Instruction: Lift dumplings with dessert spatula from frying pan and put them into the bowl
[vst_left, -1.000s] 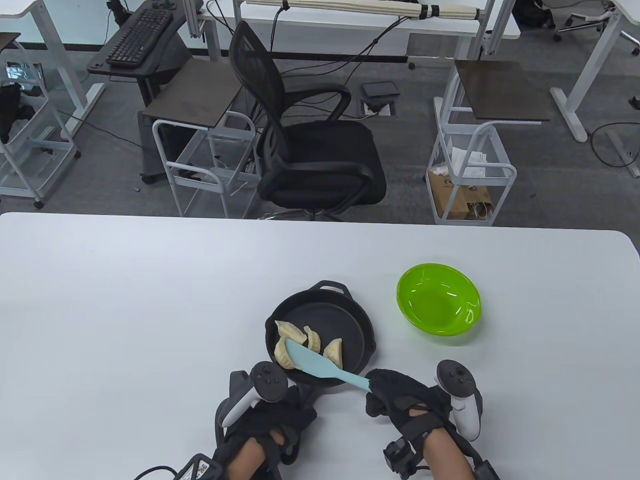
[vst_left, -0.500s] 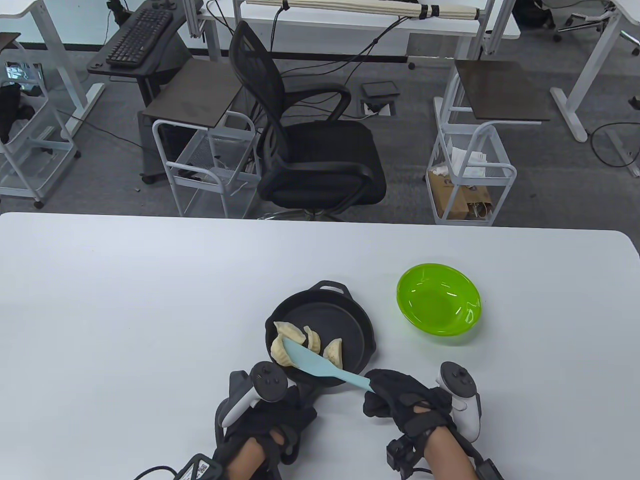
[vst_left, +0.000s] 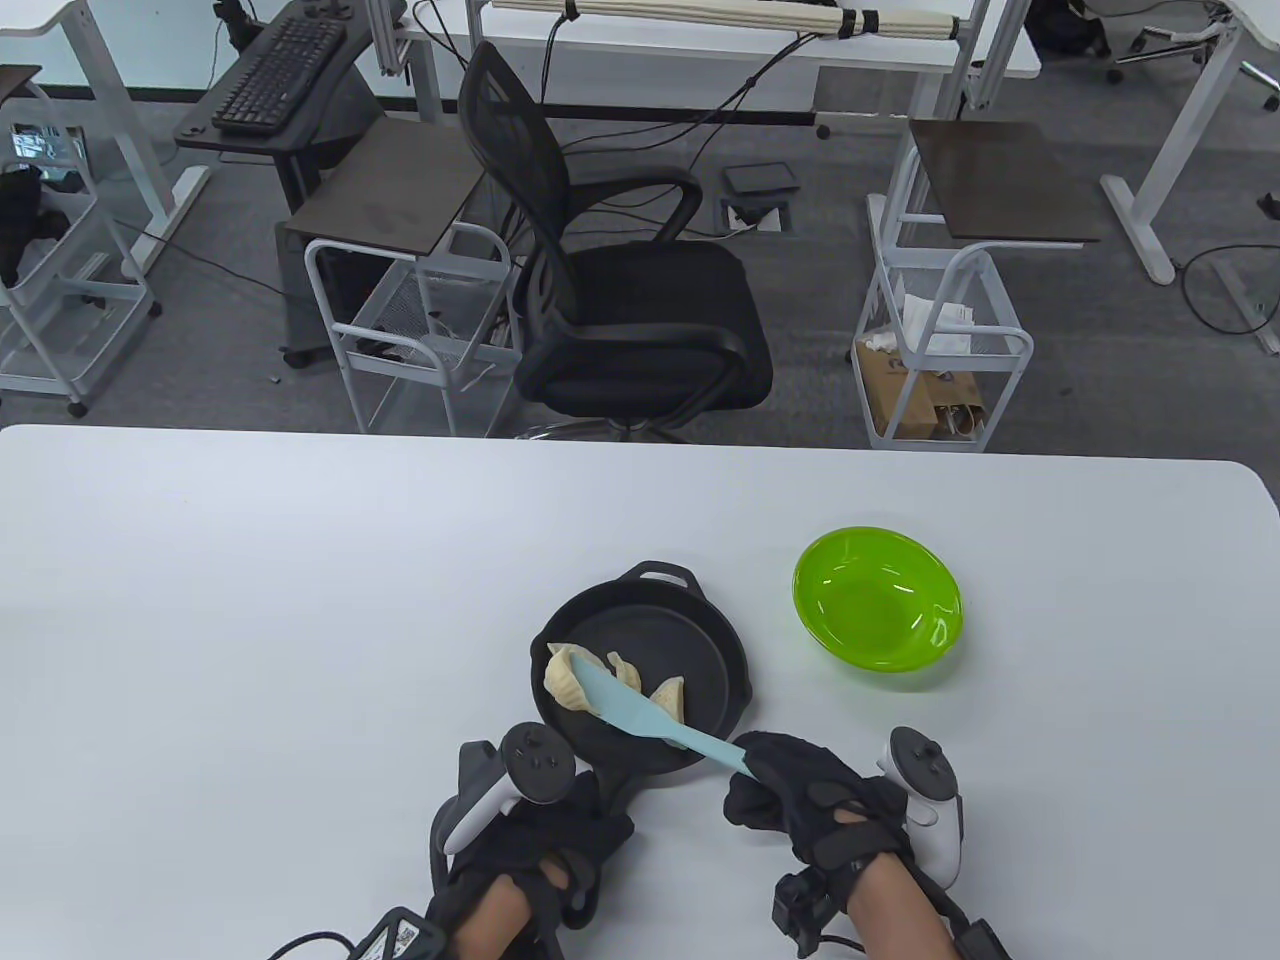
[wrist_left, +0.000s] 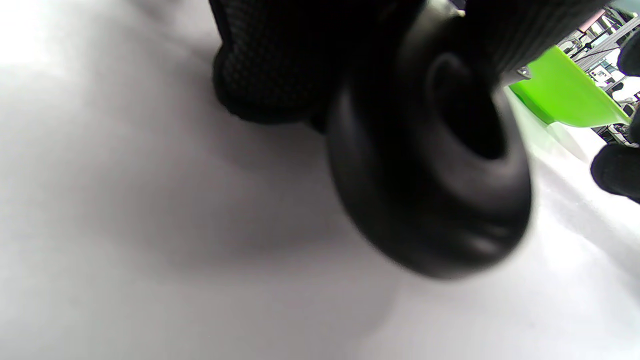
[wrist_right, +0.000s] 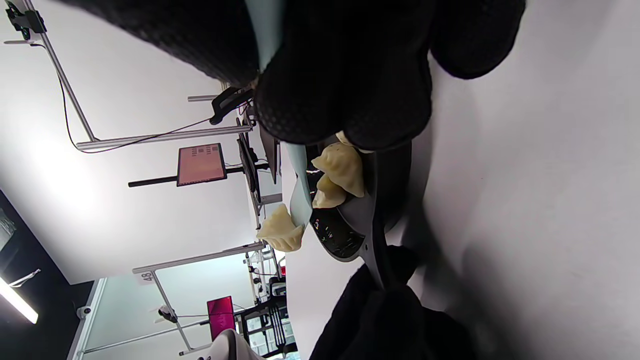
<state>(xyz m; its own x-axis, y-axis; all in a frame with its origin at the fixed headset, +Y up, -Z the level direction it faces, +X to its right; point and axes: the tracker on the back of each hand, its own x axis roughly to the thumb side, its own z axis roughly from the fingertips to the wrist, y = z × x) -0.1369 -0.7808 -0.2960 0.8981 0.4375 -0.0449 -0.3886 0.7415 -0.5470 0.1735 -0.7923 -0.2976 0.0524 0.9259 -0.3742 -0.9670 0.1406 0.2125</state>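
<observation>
Scooping step: right hand (vst_left: 800, 800) grips the spatula (vst_left: 630, 708), blade under a dumpling (vst_left: 560, 682) at the frying pan (vst_left: 690, 640) edge. Left hand (vst_left: 540, 830) holds the pan handle. Next up, probably a level carry to the empty bowl (vst_left: 878, 608).

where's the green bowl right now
In the table view the green bowl sits empty on the table's right side, just right of the frying pan.

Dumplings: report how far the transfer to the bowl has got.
Done: nothing yet; the green bowl holds no dumplings. In hand: the right hand grips the blue spatula, raising one dumpling above the frying pan, whose handle the left hand holds. Left: this one plus those in the pan.
</observation>
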